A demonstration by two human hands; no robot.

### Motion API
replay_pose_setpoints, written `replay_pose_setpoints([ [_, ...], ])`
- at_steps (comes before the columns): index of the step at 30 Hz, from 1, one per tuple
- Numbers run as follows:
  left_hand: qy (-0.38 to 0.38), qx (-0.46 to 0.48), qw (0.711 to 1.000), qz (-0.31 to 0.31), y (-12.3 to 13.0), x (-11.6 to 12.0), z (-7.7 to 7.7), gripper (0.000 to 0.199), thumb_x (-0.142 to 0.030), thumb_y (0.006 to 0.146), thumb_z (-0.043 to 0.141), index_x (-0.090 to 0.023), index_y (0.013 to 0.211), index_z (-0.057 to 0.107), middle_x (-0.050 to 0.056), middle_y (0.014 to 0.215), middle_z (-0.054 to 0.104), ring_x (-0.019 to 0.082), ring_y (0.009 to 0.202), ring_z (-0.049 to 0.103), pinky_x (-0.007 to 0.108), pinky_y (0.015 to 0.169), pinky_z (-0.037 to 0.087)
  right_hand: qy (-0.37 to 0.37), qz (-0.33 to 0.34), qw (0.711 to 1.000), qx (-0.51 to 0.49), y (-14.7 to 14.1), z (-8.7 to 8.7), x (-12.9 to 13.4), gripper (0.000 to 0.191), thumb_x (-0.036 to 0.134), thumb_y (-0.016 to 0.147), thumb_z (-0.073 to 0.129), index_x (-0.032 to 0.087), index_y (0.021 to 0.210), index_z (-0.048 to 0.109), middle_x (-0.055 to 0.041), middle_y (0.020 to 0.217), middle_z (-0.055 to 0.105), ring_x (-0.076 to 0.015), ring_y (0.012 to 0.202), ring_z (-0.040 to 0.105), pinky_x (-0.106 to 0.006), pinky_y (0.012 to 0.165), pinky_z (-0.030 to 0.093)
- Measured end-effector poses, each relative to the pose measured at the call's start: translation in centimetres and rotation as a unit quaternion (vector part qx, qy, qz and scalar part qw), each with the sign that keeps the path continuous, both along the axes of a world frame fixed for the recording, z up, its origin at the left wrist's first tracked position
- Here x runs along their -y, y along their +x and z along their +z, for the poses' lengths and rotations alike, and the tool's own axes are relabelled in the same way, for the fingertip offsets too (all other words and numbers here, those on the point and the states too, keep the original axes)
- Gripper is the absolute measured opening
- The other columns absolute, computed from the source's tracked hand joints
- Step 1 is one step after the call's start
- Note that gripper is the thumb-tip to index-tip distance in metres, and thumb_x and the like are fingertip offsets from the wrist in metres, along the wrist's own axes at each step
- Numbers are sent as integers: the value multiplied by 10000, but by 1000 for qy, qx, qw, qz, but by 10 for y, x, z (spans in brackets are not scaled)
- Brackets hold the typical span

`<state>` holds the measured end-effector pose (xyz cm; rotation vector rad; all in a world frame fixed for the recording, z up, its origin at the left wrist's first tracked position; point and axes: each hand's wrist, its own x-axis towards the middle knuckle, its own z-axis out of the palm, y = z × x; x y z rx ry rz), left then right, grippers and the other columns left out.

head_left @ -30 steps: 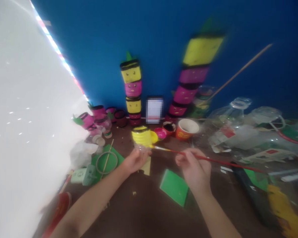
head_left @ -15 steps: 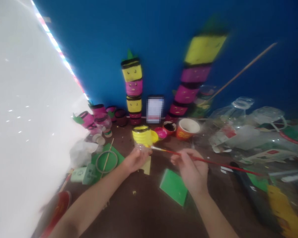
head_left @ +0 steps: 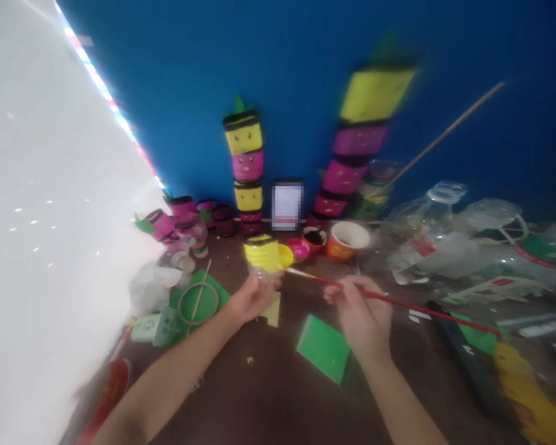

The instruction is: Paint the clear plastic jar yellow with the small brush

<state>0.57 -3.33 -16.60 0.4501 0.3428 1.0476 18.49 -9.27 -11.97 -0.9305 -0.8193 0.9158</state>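
Observation:
My left hand [head_left: 256,296] is closed around the lower, clear part of a cut plastic bottle piece [head_left: 262,256]. Its upper part is painted yellow, with a black band at the rim. In the fingers of my right hand [head_left: 364,315] lies a thin paintbrush [head_left: 412,304] with a long red handle. The pale, yellowish bristles point left and meet or nearly meet the right side of the yellow piece; contact is too blurred to confirm. Just behind are a round yellow paint dish [head_left: 285,254], a pink one [head_left: 298,248] and a small pot of dark paint [head_left: 314,240].
A paper cup [head_left: 348,241] stands behind my right hand. Painted yellow and pink stacks [head_left: 248,164] rise against the blue wall. Clear plastic bottles [head_left: 440,216] crowd the right. Green sheets [head_left: 324,349], a tape ring [head_left: 198,303] and a black-handled tool [head_left: 463,352] lie on the brown table.
The brush tip has moved slightly up along the yellow piece's right side, and the handle's far end has dropped a little. The whole view has shifted slightly. Both holds are unchanged.

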Motion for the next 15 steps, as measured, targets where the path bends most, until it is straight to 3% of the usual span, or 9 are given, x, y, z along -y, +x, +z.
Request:
replay_pose_setpoints([
  [6, -20, -13, 1000, -3, -2, -1, -6, 499, -309, 539, 809, -198, 983, 611, 23, 961, 646, 159, 981, 563, 284, 911, 382, -33, 27, 999, 9, -6, 0, 3, 156, 331, 751, 646, 194, 769, 573, -4, 596, 641, -133, 527, 613, -255, 499, 503],
  [12, -4, -6, 1000, -1, 0, 0, 2, 552, -319, 523, 816, -197, 1018, 605, 49, 1015, 641, 183, 1020, 551, 278, 865, 409, -24, -25, 999, -19, -1, -1, -1, 164, 323, 740, 657, 184, 737, 571, 1, 572, 640, -115, 502, 599, -221, 483, 488],
  [15, -8, -10, 1000, 3, 0, 0, 2, 518, -327, 528, 814, -200, 991, 617, 34, 987, 649, 168, 970, 571, 276, 862, 413, -15, 6, 999, -29, -1, 0, 0, 153, 319, 739, 658, 187, 736, 579, 1, 580, 639, -119, 512, 603, -234, 499, 496],
])
